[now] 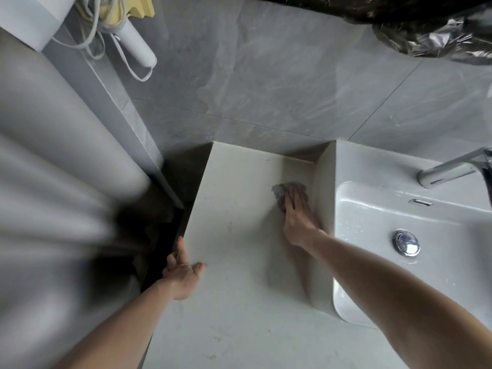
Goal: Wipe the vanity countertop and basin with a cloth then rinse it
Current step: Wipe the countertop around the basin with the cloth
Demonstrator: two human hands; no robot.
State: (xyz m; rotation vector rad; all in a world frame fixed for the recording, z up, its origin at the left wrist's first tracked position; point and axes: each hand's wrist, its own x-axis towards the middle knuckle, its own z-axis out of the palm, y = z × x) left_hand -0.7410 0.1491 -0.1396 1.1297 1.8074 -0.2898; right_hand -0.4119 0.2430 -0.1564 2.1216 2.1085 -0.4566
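Grey cloth [288,191] lay flat on the pale countertop [239,209], far back and just beside the raised outer wall of the basin [372,222]. Pressed down there by the right hand [296,217], fingers straight and spread over the cloth, palm low, nothing curled round it. Held so, probably, to put weight through flat fingers and rub the whole width of cloth against the surface, close into the angle where the counter met the basin wall. Arm stretched long across the counter to reach that back strip.

Left hand [183,272] rested at the left edge of the countertop, thumb on top, fingers loose and partly over the side, gripping nothing. Set there most likely as a support, to steady the body during the long reach of the other arm.

Judged as the counter-wiping step, with the basin and the rinsing not yet done: drops of water seen inside the basin, drain stopper [406,243] down in the middle, faucet [450,170] above the rim with no stream visible. A few faint marks seen on the nearer part of the counter.

Further out: grey wall tiles [266,89] behind, a pale curtain [53,155] blurred on the left, black plastic sheet [426,30] at top right.
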